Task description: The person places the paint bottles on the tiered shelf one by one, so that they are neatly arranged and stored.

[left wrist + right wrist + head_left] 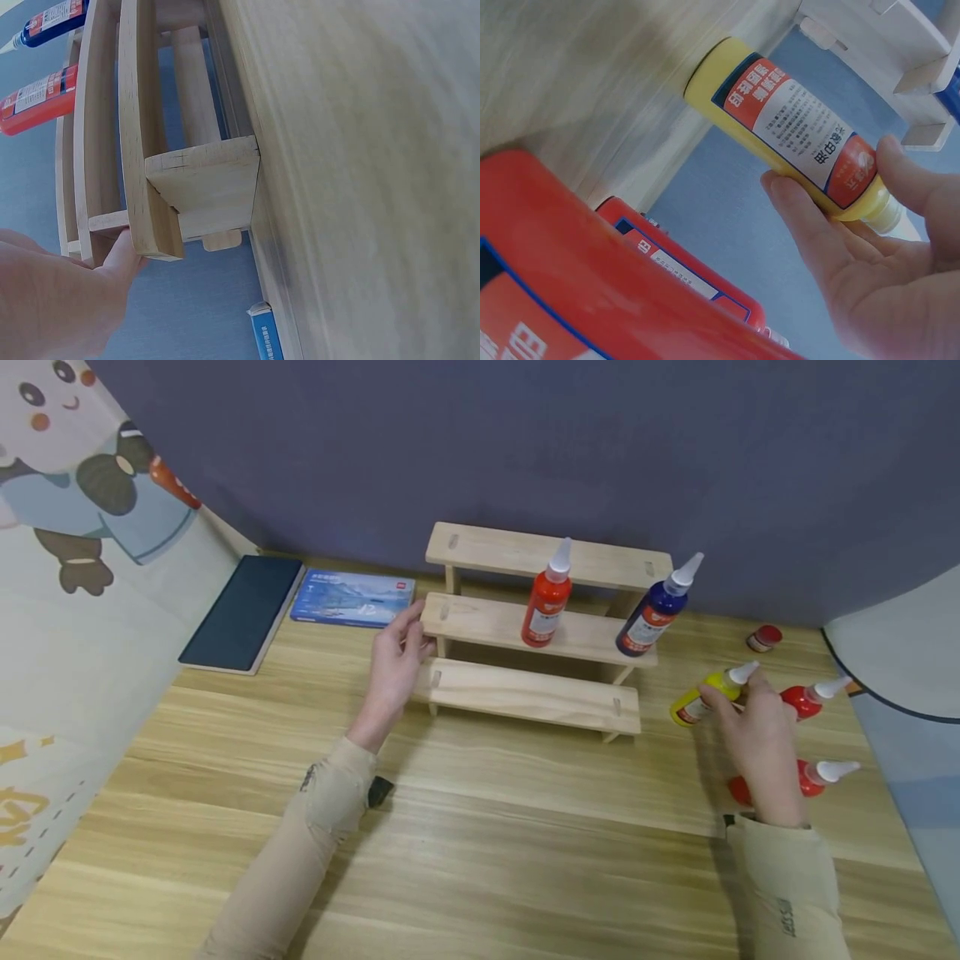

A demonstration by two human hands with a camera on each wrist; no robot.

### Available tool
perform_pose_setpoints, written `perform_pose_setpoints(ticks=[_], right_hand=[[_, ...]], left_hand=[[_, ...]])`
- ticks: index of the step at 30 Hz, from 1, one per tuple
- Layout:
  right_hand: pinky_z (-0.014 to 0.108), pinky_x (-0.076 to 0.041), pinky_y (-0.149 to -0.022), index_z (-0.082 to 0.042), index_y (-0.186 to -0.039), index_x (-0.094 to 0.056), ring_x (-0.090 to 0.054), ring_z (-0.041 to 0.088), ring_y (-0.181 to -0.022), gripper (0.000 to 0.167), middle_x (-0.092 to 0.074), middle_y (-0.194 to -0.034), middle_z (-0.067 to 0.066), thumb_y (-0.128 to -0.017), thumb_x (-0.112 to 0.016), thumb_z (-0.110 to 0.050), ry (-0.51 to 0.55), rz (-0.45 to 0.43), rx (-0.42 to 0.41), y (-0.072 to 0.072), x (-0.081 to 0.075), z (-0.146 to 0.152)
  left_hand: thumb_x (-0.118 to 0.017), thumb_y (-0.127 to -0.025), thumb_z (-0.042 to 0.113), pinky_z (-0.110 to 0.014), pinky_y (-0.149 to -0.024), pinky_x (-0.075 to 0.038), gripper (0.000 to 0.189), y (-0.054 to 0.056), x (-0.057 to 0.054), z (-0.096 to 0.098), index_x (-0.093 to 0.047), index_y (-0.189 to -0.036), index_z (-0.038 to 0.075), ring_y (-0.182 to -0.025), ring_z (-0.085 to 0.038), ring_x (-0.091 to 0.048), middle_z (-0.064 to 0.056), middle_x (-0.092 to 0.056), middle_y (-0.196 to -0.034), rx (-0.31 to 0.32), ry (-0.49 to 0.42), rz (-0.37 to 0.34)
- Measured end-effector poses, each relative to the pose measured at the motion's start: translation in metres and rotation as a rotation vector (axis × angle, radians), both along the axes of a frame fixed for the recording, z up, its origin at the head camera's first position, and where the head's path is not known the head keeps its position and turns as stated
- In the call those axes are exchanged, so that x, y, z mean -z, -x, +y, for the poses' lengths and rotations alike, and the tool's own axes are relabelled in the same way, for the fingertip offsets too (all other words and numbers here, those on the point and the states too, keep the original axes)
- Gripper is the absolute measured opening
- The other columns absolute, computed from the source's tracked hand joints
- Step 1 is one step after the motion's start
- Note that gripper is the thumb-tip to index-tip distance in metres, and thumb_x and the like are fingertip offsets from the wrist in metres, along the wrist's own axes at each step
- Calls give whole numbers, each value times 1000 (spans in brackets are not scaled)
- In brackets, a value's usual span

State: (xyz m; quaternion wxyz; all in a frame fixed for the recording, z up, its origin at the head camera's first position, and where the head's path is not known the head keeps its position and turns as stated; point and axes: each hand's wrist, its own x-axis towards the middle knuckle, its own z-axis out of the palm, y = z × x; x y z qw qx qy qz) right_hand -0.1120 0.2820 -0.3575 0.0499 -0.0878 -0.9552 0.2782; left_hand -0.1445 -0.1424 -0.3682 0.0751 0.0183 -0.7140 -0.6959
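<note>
Yellow bottle (731,90): large dark characters 光敏印油 on the white part of the label; finer lines beside them too small to read. White characters on the orange panel and a mark near the neck unclear.
Near red bottle (622,255): white characters on an orange panel, cut off by the right wrist view's edge.
Blue box (318,597): number 12 in white; small white characters and a red corner mark not legible.
Right sleeve (810,885): "Lets su", running lengthwise, last letters unclear.
Left sleeve (337,789): dark print, unreadable.
Upright red bottle (546,610), dark blue bottle (651,622): printed labels, too small to read.
</note>
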Motion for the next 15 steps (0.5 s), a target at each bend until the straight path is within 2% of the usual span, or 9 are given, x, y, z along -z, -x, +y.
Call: perform_pose_setpoints(ticks=[4,15], right_hand=[[70,-59,-91,16,-133,-49,-64,59,-116,48,-61,-129,43,-109,-66,-21,2,-7,6,-1,0,0],[69,-62,-86,15,-129,-52,-67,52,-96,46,-63,-124,42,-109,-68,-23,-33,15,-13,-3,-2,-1]], left_hand=[[-38,-117,6,-27,-108,-58,45,0,0,1,-41,-160,-5,-135,-40,-59,-24,-43,-161,-1,0,7],[-39,-117,6,-28,-109,-57,45,0,0,0,-41,-161,-4,-136,-39,-58,-25,-42,-162,3,0,-8]])
